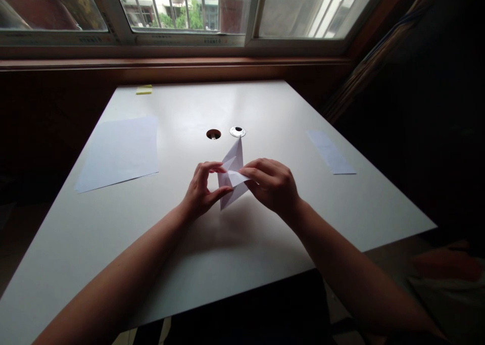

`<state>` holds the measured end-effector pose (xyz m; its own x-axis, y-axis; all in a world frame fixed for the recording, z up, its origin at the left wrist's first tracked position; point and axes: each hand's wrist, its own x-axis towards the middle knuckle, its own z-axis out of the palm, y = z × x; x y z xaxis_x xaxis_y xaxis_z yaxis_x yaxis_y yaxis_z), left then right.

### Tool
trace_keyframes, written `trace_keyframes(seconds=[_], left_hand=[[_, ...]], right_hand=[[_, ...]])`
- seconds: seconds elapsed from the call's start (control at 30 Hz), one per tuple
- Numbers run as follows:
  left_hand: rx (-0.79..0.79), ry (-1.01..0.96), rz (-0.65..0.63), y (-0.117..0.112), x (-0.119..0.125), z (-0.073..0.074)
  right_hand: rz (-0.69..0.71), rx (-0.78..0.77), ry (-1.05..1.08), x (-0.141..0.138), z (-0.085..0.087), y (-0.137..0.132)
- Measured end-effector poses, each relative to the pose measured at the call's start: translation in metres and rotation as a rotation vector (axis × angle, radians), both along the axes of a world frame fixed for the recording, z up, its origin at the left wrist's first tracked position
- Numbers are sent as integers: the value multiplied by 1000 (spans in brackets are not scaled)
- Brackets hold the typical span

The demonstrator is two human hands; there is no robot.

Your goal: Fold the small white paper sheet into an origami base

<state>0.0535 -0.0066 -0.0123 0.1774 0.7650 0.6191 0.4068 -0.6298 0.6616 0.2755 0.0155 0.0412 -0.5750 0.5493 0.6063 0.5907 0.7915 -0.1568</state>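
Observation:
A white folded paper [233, 170] with a pointed tip stands between both hands above the middle of the white table [227, 244]. My left hand [202, 188] pinches its left side with thumb and fingers curled round it. My right hand [271, 183] grips its right side, fingers pressed on a folded flap. The paper's lower corner points down toward the table top.
A stack of white sheets [119, 153] lies at the left. A narrow paper strip [331, 152] lies at the right. A cable hole [213, 134] and its round cap [237, 131] sit behind the hands. A yellow sticky pad [144, 89] is at the far edge below the window.

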Motion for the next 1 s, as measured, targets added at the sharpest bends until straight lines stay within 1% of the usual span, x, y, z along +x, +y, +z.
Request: trace_keyframes(seconds=[0.07,0.1,0.17,0.2,0.33,0.43,0.5,0.57,0.6,0.63,0.77,0.8,0.87,0.93,1.0], left_hand=[[1,63,101,-1,0,2],[-15,73,132,-1,1,2],[-96,25,126,-1,1,1],[-152,-35,92,0,1,-1],[-393,-298,-122,5,-1,-7],[-533,-356,-274,6,0,-8],[-536,-331,-313,3,2,-7],[-483,-265,-334,-1,5,-7],[-451,-226,-314,-3,7,-7],[-423,-188,-266,-5,8,-7],[-327,-48,4,-4,7,-7],[-287,-4,43,-3,6,-7],[-234,43,103,0,3,-6],[-235,56,139,2,1,-6],[-255,54,150,3,0,-6]], right_hand=[[-46,-16,52,-3,-4,-3],[-65,-31,78,-5,-7,-5],[-102,-66,139,-8,-11,-7],[-123,-85,172,-10,-12,-7],[-187,-143,275,-12,-17,-7],[-191,-156,282,-12,-19,-6],[-205,-159,272,-12,-21,-6],[-230,-168,270,-12,-22,-6],[-242,-177,272,-13,-22,-6],[-248,-189,271,-13,-23,-5],[-270,-222,231,-14,-23,-3],[-284,-222,211,-13,-23,-2],[-319,-227,151,-10,-21,1],[-354,-244,58,-6,-18,6],[-381,-257,-51,-2,-13,11]])
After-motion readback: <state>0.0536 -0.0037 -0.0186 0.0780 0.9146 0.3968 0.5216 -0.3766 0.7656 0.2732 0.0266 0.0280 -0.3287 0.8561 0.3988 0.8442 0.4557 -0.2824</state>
